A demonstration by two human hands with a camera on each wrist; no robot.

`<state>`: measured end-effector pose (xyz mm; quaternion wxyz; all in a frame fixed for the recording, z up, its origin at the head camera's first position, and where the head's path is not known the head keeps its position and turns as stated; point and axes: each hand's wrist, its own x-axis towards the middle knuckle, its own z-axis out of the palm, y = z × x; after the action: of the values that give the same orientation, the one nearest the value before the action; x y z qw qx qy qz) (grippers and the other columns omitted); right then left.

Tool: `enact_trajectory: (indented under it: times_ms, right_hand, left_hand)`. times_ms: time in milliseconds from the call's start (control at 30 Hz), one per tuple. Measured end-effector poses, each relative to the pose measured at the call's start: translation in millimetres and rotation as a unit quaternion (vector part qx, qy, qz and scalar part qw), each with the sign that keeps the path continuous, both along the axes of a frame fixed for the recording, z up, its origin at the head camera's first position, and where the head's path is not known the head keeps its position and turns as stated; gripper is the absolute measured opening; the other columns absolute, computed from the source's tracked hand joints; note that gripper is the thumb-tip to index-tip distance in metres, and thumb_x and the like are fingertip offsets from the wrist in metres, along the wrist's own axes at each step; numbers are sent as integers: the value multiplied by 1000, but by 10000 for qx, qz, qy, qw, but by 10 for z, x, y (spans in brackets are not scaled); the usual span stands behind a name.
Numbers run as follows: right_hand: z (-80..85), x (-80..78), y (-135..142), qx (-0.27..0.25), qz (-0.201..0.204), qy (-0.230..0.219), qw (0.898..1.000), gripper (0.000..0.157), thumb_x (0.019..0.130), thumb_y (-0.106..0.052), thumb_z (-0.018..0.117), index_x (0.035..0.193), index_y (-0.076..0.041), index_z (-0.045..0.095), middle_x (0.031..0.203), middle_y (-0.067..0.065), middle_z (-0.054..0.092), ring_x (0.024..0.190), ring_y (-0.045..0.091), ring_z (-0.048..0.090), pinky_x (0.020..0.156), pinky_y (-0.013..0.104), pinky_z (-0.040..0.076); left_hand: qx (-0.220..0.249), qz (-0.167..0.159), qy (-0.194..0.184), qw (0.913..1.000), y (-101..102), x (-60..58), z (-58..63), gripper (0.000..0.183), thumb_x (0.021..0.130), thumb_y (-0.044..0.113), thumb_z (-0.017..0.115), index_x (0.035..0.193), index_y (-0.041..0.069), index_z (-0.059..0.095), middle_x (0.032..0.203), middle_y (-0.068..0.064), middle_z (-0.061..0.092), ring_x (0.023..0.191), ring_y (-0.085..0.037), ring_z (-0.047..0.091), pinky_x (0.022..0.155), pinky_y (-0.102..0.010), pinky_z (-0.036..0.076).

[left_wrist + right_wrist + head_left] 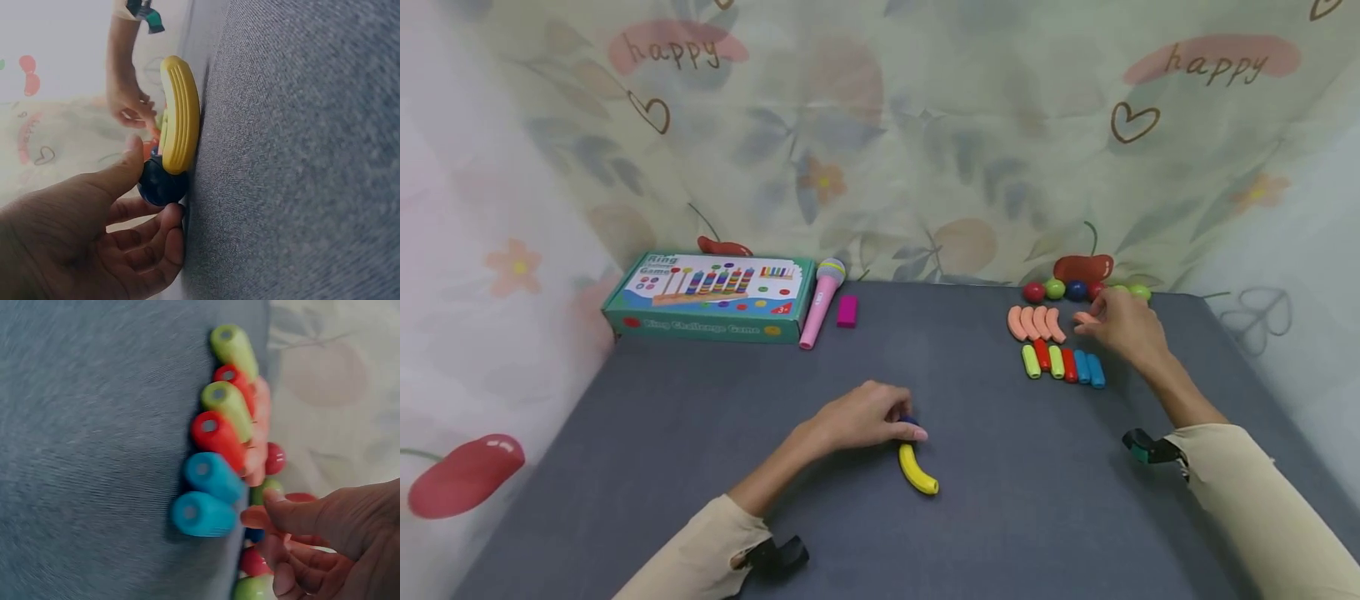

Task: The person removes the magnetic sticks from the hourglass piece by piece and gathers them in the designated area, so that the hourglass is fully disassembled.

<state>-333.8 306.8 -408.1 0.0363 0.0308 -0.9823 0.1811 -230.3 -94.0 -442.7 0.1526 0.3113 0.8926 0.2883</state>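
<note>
My left hand [865,417] pinches a dark blue ball [161,186] between thumb and fingers, low over the grey tabletop. A curved yellow stick [917,471] meets the ball at one end and points toward the front of the table. At the back right, my right hand [1129,329] pinches a curved peach stick [254,517] by thumb and fingertips. Several more peach sticks [1036,323] lie in a row just left of that hand. In front of them is a row of short straight sticks [1070,365] in green, red and blue, with grey discs on their ends.
Several coloured balls [1033,292] line the back edge, partly behind my right hand. At the back left stand a Ring Challenge Game box [707,300], a pink toy microphone [822,304] and a magenta block [847,312]. A printed curtain [917,150] hangs behind the table.
</note>
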Motion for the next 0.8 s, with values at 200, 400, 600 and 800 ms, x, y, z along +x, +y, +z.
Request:
enact_trajectory:
  times_ms: [200,400,600,800]
  right_hand:
    - [-141,-69,36,-100,-13,-69,9999,39,94,-24,79,105,9,61,95,27,68,79,38,66,69,52,53]
    - [-141,-125,-26,-187,281,-560,9979,30,104,-20,65,107,10,67,83,19,67,72,28,60,61,35,47]
    - [-134,-166,-37,-58,366,-790,9962,28,104,-8,57,117,14,66,97,26,68,77,30,60,60,28,45]
    - [-119,-186,-4,35,492,-1071,9930,34,103,-5,50,129,15,61,112,32,66,80,32,58,62,28,44]
  left_hand:
    - [-38,61,-119,9999,3,10,29,31,97,41,75,103,11,70,77,5,58,69,-6,52,63,-19,39]
    - [-106,-177,-103,9997,-21,-5,49,36,97,38,75,117,9,69,89,2,63,78,-7,55,69,-20,44]
    - [-198,-511,-50,9985,-17,-21,69,36,99,30,74,126,7,68,97,-2,65,83,-8,55,74,-19,46]
    - [-153,-528,-85,9985,-6,-19,69,36,101,25,71,132,7,66,97,-3,64,83,-8,54,73,-19,45]
